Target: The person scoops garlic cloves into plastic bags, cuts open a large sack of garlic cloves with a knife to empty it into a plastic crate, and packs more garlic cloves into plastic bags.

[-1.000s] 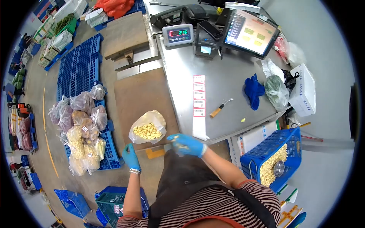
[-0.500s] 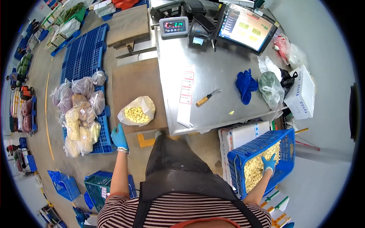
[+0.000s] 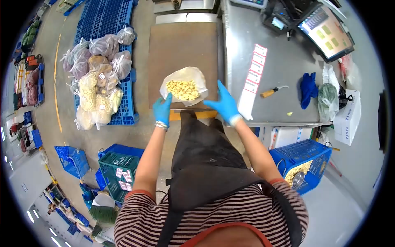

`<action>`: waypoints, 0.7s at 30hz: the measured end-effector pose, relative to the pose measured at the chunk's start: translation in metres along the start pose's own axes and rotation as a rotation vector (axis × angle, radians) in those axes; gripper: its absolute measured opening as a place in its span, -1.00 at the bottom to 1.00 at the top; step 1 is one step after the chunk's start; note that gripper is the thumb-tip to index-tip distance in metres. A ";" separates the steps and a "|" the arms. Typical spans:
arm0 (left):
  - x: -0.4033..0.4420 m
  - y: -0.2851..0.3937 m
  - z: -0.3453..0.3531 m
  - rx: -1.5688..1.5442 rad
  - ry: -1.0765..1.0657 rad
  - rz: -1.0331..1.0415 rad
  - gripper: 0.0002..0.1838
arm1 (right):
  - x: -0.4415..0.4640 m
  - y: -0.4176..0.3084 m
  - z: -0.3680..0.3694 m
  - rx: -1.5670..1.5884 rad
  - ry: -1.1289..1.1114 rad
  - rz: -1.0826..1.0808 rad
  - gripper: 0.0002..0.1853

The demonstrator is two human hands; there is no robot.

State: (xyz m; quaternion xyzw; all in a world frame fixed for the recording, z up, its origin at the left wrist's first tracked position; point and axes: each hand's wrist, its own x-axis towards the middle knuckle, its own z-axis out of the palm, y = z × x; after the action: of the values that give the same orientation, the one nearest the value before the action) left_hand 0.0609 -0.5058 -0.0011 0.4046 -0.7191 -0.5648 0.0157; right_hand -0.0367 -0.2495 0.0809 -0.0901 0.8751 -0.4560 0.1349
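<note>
An open plastic bag (image 3: 199, 80) of pale yellow pieces that look like peeled garlic cloves (image 3: 182, 89) rests on a brown platform (image 3: 183, 45). My left hand (image 3: 162, 110), in a blue glove, is at the bag's near left edge, fingers apart; whether it touches the plastic is hard to tell. To the right of the bag, my gloved right hand (image 3: 226, 103) is spread wide with nothing in it, its thumb pointing at the bag. A blue crate (image 3: 284, 154) on my right holds more pale cloves (image 3: 305, 168) and a round metal bowl (image 3: 298, 179).
Filled bags (image 3: 88, 94) lie on a blue pallet (image 3: 128, 111) at left. The steel table (image 3: 279, 109) carries a label strip (image 3: 255, 68), a wooden-handled hooked knife (image 3: 270, 93), a blue cloth (image 3: 307, 90) and a screen (image 3: 327, 33). A green crate (image 3: 113, 158) stands behind my left arm.
My right hand has left the crate of cloves and come over to the bag's right side. My left hand has moved closer to the bag. The view has shifted left, and a metal bowl now shows in the crate.
</note>
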 end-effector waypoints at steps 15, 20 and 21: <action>0.071 0.032 -0.006 -0.145 -0.716 0.257 -0.38 | 0.101 -0.040 0.076 0.477 -0.691 0.308 -0.58; 0.092 0.036 0.037 -0.053 -0.611 0.492 -0.32 | 0.108 -0.022 0.113 0.901 -0.590 0.640 -0.75; 0.099 0.046 0.032 -0.115 -0.634 0.492 -0.32 | 0.108 -0.027 0.109 0.630 -0.568 0.522 -0.73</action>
State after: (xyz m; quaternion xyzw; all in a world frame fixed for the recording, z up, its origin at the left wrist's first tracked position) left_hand -0.0464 -0.5378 -0.0176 0.0246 -0.7309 -0.6803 -0.0492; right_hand -0.1032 -0.3796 0.0269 0.0562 0.6167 -0.6069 0.4982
